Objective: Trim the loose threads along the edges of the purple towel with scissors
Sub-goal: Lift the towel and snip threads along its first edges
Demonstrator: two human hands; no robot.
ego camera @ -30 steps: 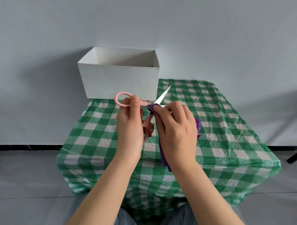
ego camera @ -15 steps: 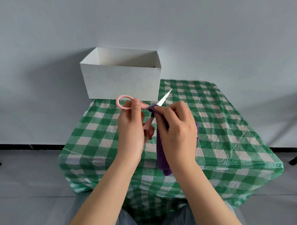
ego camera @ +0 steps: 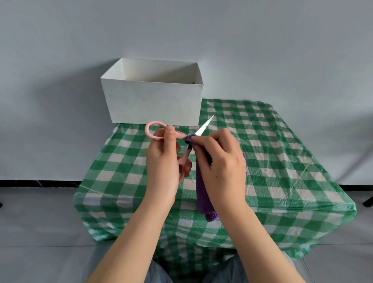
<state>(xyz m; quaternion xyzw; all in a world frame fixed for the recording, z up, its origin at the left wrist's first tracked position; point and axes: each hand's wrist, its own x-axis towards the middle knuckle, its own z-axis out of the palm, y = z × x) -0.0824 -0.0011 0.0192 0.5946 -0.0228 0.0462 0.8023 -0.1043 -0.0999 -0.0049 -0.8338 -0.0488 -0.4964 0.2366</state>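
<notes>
A purple towel (ego camera: 202,197) is held in the air above the desk (ego camera: 286,166), gathered into a limp strip that hangs from the right hand (ego camera: 220,163), whose fingers are curled round it and pinch its top edge. It is judged soft, light and floppy, so it is best taken hold of close to the edge being cut and kept taut. The pink-handled scissors (ego camera: 181,141) are gripped by the left hand (ego camera: 162,163), fingers closed on the handle loops, the blade passing just beside the pinched edge. Farther back, a white box (ego camera: 153,102) stands open on the desk; nothing is seen inside it.
</notes>
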